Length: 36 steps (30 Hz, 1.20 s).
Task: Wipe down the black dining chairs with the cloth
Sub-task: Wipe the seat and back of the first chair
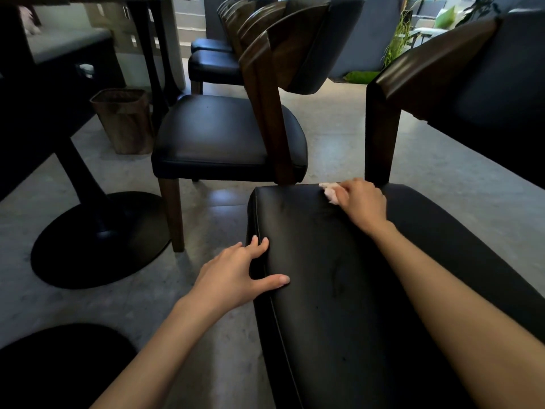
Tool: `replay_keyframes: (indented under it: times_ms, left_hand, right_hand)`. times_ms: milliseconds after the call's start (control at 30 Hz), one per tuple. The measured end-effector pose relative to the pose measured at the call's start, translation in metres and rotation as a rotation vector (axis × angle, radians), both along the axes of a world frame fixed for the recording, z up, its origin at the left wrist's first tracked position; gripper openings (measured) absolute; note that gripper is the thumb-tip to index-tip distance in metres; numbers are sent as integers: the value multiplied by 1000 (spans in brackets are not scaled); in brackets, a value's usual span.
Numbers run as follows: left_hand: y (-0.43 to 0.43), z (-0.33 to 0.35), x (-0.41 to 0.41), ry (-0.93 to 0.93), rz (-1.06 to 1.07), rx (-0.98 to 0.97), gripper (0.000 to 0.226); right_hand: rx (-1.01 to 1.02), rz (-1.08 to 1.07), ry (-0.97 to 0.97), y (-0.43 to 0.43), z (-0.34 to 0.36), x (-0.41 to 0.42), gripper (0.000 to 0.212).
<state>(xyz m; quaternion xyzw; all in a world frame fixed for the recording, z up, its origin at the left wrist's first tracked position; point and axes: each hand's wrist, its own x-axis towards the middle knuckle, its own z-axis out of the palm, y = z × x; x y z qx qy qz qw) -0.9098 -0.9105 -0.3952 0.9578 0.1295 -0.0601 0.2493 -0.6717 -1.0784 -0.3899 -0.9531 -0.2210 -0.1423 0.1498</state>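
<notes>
The left hand reaches forward on a bare forearm and lies slack against the left rim of the nearest chair seat, grasping nothing: the thumb stretches flat across the top and the fingers spread loosely over the piped seam. To its right the right hand, arm extended farther, bunches a small pale cloth under curled fingers and presses it onto the far edge of that same seat, just beside the dark wooden back post. At far left a black round pedestal base sits flat on the floor, smooth and matte, with a tapered woven bin of brown wicker behind it. Next comes another chair, its rounded cushion in smooth black leather with a faint sheen, carried on dark brown wooden legs and a curved wooden back. Further chairs of the same make line up behind it. The near seat is broad, glossy black leather, lightly smudged, with stitched edges. At right its padded backrest curves in dark wood and black upholstery. The floor is pale grey, speckled and slightly reflective. Green plants stand in bright light at the upper right of the dim room.
</notes>
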Motion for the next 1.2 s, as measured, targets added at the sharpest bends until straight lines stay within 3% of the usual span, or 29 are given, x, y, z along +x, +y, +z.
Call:
replay_keyframes:
  times_ms: [400, 633, 733, 800, 900, 1067, 1200]
  left_hand:
    - [1, -3, 1, -31, -6, -30, 92]
    - [3, 1, 3, 4, -22, 9, 96]
    - [2, 3, 3, 14, -30, 35, 95]
    - [2, 4, 2, 9, -29, 11, 97]
    - [1, 6, 2, -7, -23, -12, 108]
    - [-3, 4, 0, -36, -12, -39, 108]
    - [-6, 2, 0, -29, -18, -63, 95]
  right_hand:
    - [202, 22, 228, 36, 12, -37, 31]
    - [204, 331, 274, 58, 16, -76, 23]
    - [281, 136, 53, 13, 32, -45, 23]
    - [218, -40, -39, -34, 30, -17, 27]
    - [65, -273, 138, -87, 7, 5, 39]
    - [71, -219, 140, -86, -9, 9, 42]
    - [90, -150, 96, -58, -5, -10, 36]
